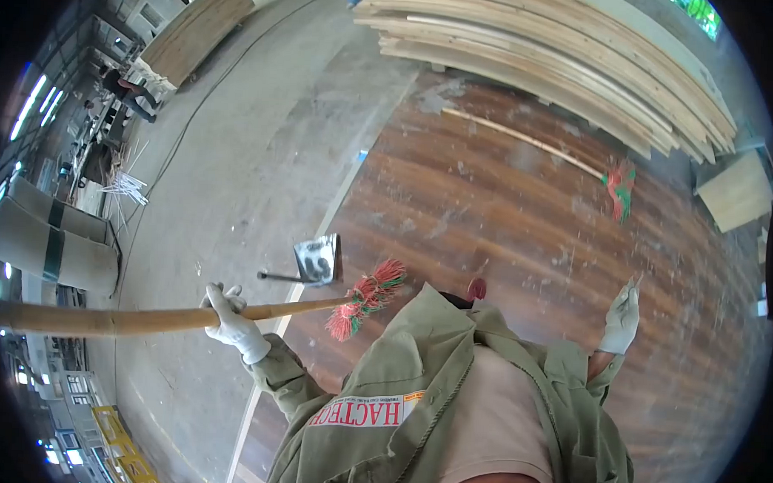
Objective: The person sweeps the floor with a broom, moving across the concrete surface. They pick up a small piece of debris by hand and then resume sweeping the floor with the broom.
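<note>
My left hand (228,314), in a white glove, is wrapped round the bamboo handle of a broom (292,308). The handle reaches to the left edge of the view, and the red and green bristles (369,299) are just in front of my jacket. Beside them a metal dustpan (316,260) with a dark handle stands at the border between concrete and wood-look floor. My right hand (622,320), also gloved, is out to the right with its fingers stretched and nothing visibly held. A second broom (526,141) lies on the brown floor ahead, away from both hands.
Long boards (546,55) are stacked at the top right, near a pale box (735,192). Another wood stack (198,30) stands at the upper left, with a person (129,92) beside it. A cable (186,128) crosses the concrete. Large rolls (50,242) stand left.
</note>
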{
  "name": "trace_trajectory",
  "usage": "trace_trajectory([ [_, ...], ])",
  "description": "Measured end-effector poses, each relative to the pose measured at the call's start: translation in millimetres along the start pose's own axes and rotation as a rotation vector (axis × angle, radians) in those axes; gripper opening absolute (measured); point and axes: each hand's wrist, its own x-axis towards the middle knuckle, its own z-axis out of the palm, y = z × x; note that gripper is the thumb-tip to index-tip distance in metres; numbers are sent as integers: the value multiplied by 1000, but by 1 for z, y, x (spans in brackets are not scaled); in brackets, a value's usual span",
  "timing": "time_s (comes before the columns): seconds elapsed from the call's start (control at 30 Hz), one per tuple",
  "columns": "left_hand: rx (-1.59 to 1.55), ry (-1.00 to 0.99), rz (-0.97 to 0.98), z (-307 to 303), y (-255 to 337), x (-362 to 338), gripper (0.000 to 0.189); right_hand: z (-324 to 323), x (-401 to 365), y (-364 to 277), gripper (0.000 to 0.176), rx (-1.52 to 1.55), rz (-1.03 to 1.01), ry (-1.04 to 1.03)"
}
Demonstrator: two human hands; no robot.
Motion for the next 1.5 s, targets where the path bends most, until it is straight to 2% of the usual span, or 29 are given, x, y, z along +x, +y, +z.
trace_trajectory([
  [0.07, -26, 167, 37, 5, -11, -2, 22, 22, 39, 11, 53, -42, 0, -3],
  [0.1, 320, 14, 12, -8, 65, 17, 22, -9, -33, 0, 52, -180, 249, 319],
  [0.13, 263, 41, 23, 30, 35, 13, 23, 18, 46, 12, 52, -165, 181, 265],
  [0.17, 212, 64, 31, 64, 10, 7, 23, 55, 115, 25, 50, -127, 145, 86],
  [0.2, 21, 121, 43, 130, -18, 5, 23, 132, 211, 22, 48, -62, 37, -182],
  [0.27, 33, 229, -80, 172, -24, 3, 25, 190, 257, 28, 45, -70, -9, -418],
  [0.3, 21, 213, -88, 189, -31, 4, 25, 217, 278, 37, 46, -113, -40, -342],
  [0.37, 95, 354, -75, 218, -53, 9, 27, 263, 319, 56, 46, -152, -93, -260],
  [0.43, 63, 349, -57, 249, -75, 21, 27, 307, 358, 71, 43, -120, -45, -383],
  [0.6, 146, 301, -95, 344, -98, 66, 28, 384, 465, 113, 33, -282, -83, -272],
  [0.67, 178, 286, -71, 387, -109, 88, 29, 412, 502, 131, 32, -292, -167, -384],
  [0.77, 289, 264, -55, 432, -123, 104, 31, 454, 557, 151, 31, -307, -252, -385],
  [0.87, 339, 270, -85, 461, -141, 116, 26, 495, 619, 168, 29, -376, -234, -368],
  [1.03, 348, 324, -38, 498, -145, 93, 37, 558, 748, 224, 27, -379, -225, -389],
  [1.13, 546, 451, 28, 543, -135, 71, 39, 596, 842, 265, 26, -501, -229, -470],
  [1.17, 554, 482, 27, 560, -139, 62, 39, 611, 872, 278, 26, -498, -214, -497],
  [1.27, 583, 585, 77, 608, -145, 38, 29, 660, 955, 325, 23, -678, -127, -367],
  [1.43, 644, 665, 79, 683, -137, -11, 27, 727, 1075, 401, 23, -770, -66, -402],
  [1.5, 671, 677, 84, 702, -130, -26, 27, 744, 1109, 420, 22, -1063, -147, -390],
])
